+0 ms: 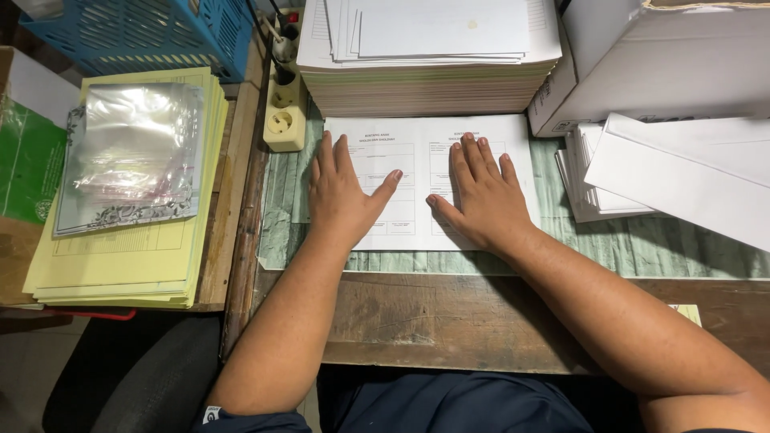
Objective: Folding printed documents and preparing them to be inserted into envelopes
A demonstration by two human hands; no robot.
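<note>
Both hands lie flat, fingers spread, gripping nothing: left hand (341,192) and right hand (480,196) press a white printed form (417,136) onto the desk (449,313). Its long axis runs left-right under the grip. Beyond the fingertips sits a thick paper stack (433,80).

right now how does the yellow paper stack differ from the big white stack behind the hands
The yellow paper stack is thin and pale yellow; the big white stack is far thicker and white.
The yellow stack lies on the side ledge at the left with a clear plastic sleeve on top; the white stack sits straight ahead with loose sheets on top.
Both lie flat, and neither hand touches them.
</note>
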